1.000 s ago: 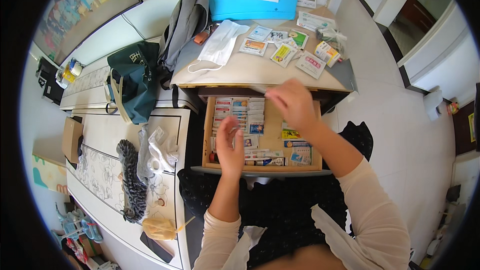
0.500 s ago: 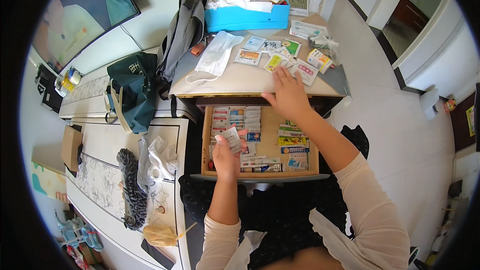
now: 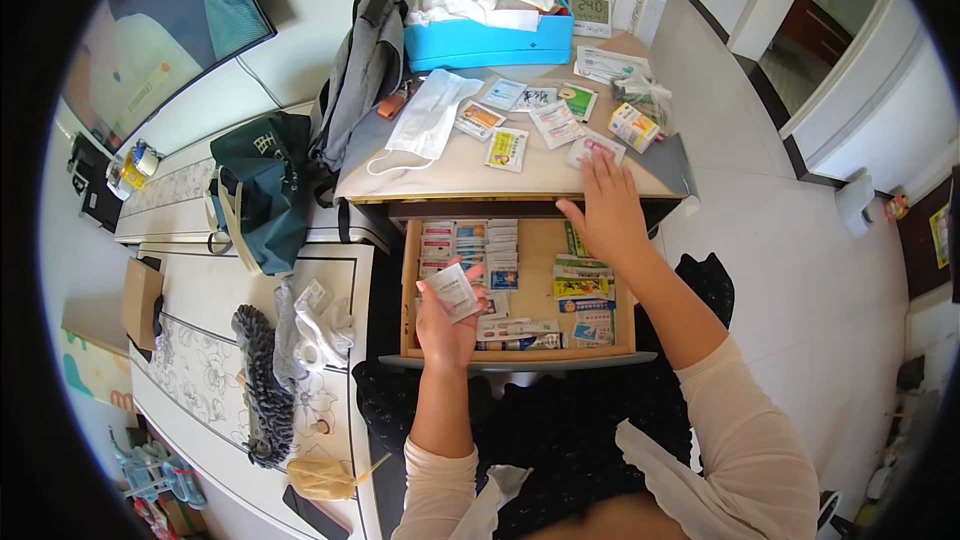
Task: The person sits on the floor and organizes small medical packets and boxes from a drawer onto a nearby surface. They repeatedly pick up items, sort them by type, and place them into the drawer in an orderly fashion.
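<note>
My left hand (image 3: 447, 333) is closed round a small white sachet (image 3: 451, 292) with fine print, held above the open drawer (image 3: 537, 285). On the cabinet top, my right hand (image 3: 610, 215) is spread out, its fingertips resting on a white sachet with a red mark (image 3: 597, 148). Around it lie a yellow sachet (image 3: 507, 150), a white sachet (image 3: 556, 123), an orange-and-white sachet (image 3: 479, 120), a green-and-white sachet (image 3: 577, 101) and a small orange-and-white box (image 3: 634, 127). Inside the drawer, rows of sachets stand at left, yellow and green packets at right, tubes along the front.
A white face mask (image 3: 430, 115), a grey backpack (image 3: 362, 70), a blue box of white cloth (image 3: 488, 41) and a digital clock (image 3: 591, 14) occupy the cabinet top. A dark green bag (image 3: 262, 190) rests to the left. Farther down are a grey fluffy duster (image 3: 262, 380) and a phone (image 3: 314, 510).
The yellow sachet has shifted left and nearer, away from my right hand. My right hand has moved right and slightly nearer, onto the red-marked sachet. My left hand still holds its sachet.
</note>
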